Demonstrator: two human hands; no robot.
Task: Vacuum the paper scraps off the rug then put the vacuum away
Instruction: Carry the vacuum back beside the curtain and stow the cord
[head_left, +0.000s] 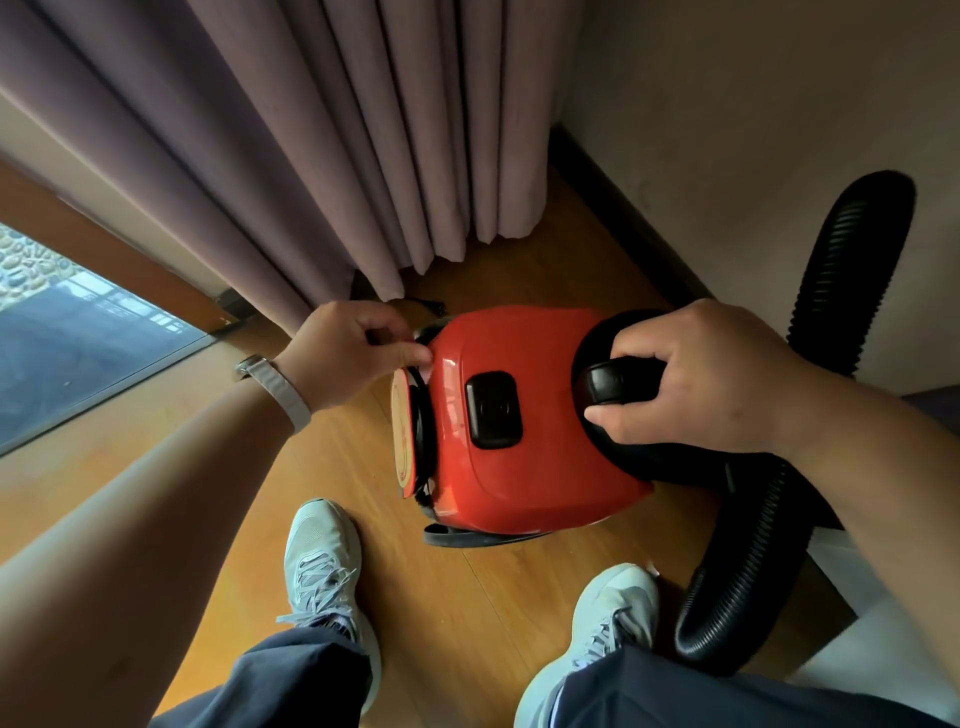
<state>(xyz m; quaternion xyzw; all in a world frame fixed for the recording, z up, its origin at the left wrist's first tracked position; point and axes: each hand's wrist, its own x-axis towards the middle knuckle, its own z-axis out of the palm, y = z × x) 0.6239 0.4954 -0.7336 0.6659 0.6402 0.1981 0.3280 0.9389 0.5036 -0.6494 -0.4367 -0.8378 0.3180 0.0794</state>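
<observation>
A red canister vacuum (524, 415) sits on the wooden floor in a corner. My right hand (696, 379) grips its black carry handle (610, 387). My left hand (345, 353) is at the vacuum's left end, fingers curled, thumb and fingers pinching at the black cord (423, 332) wound around the rear. The cord's plug end (428, 306) lies on the floor by the curtain. A black ribbed hose (769, 530) loops from the vacuum's right side, down and up along the wall. No rug or paper scraps are in view.
Mauve curtains (363, 156) hang behind the vacuum. A beige wall with dark skirting (623, 208) stands to the right. A glass door (78, 338) is at the left. My two feet in light sneakers (322, 571) stand just in front of the vacuum.
</observation>
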